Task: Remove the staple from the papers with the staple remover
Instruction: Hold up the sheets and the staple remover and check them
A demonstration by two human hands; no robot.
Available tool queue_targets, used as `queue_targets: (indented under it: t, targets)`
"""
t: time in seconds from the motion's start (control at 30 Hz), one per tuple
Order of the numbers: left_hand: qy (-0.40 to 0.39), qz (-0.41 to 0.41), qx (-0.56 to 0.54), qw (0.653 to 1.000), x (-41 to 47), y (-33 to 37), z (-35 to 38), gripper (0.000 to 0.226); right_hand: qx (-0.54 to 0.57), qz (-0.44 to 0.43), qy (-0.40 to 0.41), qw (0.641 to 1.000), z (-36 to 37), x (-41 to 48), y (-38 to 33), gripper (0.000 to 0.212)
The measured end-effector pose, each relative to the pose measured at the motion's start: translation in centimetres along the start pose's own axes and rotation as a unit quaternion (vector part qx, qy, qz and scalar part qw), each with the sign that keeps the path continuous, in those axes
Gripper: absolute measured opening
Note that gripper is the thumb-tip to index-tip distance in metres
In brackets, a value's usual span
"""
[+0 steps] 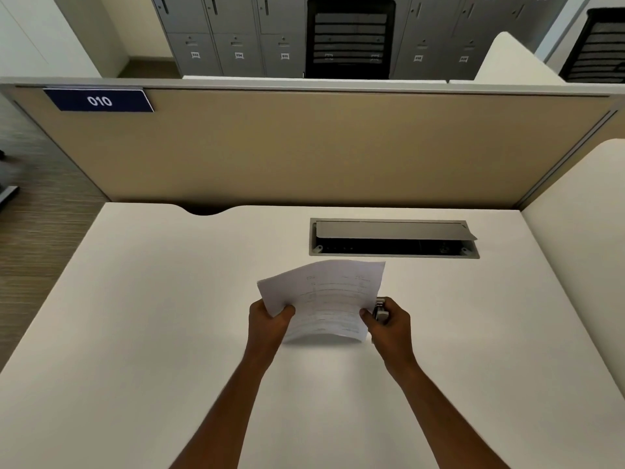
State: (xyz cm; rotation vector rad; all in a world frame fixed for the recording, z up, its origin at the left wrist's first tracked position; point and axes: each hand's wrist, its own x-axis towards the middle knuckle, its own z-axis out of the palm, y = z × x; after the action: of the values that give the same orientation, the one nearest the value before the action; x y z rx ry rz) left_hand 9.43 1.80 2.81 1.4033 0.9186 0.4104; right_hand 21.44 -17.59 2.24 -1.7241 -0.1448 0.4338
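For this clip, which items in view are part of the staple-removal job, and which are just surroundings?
Job:
- papers, gripped by the left hand
- staple remover, held in the right hand at the papers' right edge

Surroundings:
- desk
- cable box, flap open
- partition with 010 plate
- lockers
- black chair

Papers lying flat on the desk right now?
No, the left hand and right hand hold the papers lifted and bowed above the desk.

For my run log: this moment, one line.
left hand: grips papers | right hand: holds staple remover at papers' edge
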Motion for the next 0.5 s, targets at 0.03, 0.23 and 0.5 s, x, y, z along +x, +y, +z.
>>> queue_targets:
  t: [0.03, 0.23, 0.5]
  targets:
    - [-0.002, -0.001, 0.002, 1.000, -0.01, -0.14, -0.03, 0.026, 0.004, 0.003, 0.003, 1.000, -0.02, -0.03, 0.12, 0.015]
    - [0.003, -0.013, 0.019, 1.000, 0.10, -0.71, -0.05, 0.021, 0.013, 0.008, 0.006, 1.000, 0.10, 0.14, 0.26, 0.013]
    - [0.003, -0.020, 0.025, 0.999, -0.24, -1.00, 0.21, 0.024, 0.022, 0.019, 0.005, 1.000, 0.30, 0.00, 0.46, 0.014]
